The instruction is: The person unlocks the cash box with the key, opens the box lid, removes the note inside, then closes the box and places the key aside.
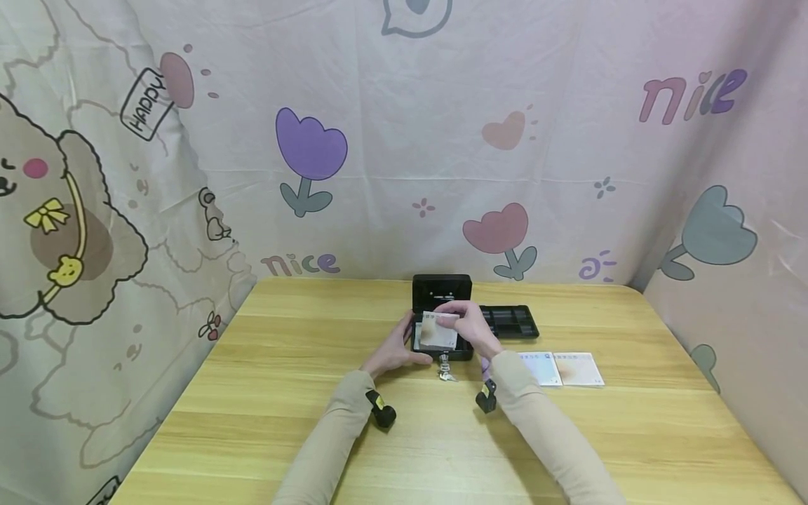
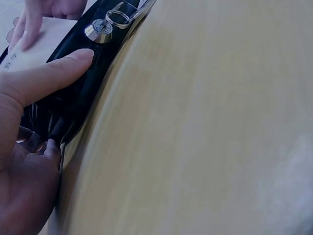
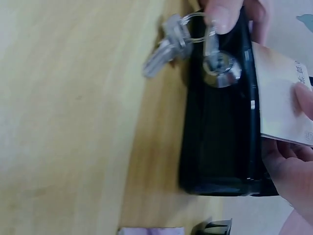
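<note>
A black cash box (image 1: 463, 353) stands near the back of the table with its lid (image 1: 442, 286) raised. My left hand (image 1: 394, 351) grips its front left corner, the thumb lying along the front edge in the left wrist view. With my right hand (image 1: 470, 326) I pinch a thin pale beige bundle of printed paper notes (image 3: 279, 93), thumb on top and fingers beneath, over the box's opening. Part of another pale note shows behind it inside the box. From the round front lock (image 2: 99, 32) hangs a ring of keys (image 3: 171, 44).
A black compartment tray (image 1: 511, 321) lies just right of the box. Nearer the front are a bluish bundle (image 1: 543, 369) and a beige bundle (image 1: 579, 369) of notes, side by side. A purple piece (image 3: 151, 231) is partly hidden by my right wrist. A printed curtain (image 1: 379, 231) hangs behind the table.
</note>
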Tool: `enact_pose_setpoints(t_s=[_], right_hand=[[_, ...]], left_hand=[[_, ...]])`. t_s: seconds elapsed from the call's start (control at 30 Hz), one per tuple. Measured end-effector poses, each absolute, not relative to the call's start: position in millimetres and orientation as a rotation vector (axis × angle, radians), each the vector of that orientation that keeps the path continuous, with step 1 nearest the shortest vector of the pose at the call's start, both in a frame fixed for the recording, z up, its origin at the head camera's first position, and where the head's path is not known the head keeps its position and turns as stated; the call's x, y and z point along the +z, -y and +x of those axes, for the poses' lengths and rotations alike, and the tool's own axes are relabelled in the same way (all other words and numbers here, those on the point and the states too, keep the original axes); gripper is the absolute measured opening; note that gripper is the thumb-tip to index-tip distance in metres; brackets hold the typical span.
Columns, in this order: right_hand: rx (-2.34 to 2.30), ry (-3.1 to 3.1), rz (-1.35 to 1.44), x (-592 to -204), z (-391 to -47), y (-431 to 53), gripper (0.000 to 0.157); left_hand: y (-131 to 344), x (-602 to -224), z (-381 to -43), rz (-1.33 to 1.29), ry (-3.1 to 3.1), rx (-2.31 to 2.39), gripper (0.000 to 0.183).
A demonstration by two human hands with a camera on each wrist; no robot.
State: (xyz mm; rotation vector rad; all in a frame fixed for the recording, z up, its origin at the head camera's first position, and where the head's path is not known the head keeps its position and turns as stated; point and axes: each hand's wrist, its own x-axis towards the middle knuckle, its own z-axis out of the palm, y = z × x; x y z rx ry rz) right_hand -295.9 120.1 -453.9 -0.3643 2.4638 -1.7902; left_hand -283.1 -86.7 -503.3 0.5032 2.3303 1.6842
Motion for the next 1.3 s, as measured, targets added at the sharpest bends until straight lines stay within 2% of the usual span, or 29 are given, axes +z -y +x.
enact_pose_setpoints(t_s=[0.27, 0.73, 1.07, 1.2, 1.3], right_hand=[[-1.907, -2.365, -0.353, -443, -290, -127, 0.028], [-1.987, -2.318, -0.197, -430, -276, -152, 0.024], [-2.053, -2.133, -0.177, -428, -262, -184, 0.033], [-2.048, -2.167, -0.148, -429, -259, -196, 0.031], [-2.061, -2.19, -0.149, -431, -255, -206, 0.023]], left_hand=[[87, -505, -285, 0.513, -2.331, 1.682, 0.122], [87, -508, -287, 0.487, -2.329, 1.678, 0.123], [88, -509, -287, 0.495, -2.337, 1.666, 0.122], [88, -508, -286, 0.496, -2.33, 1.662, 0.122], [88, -508, -285, 0.5, -2.339, 1.649, 0.122]])
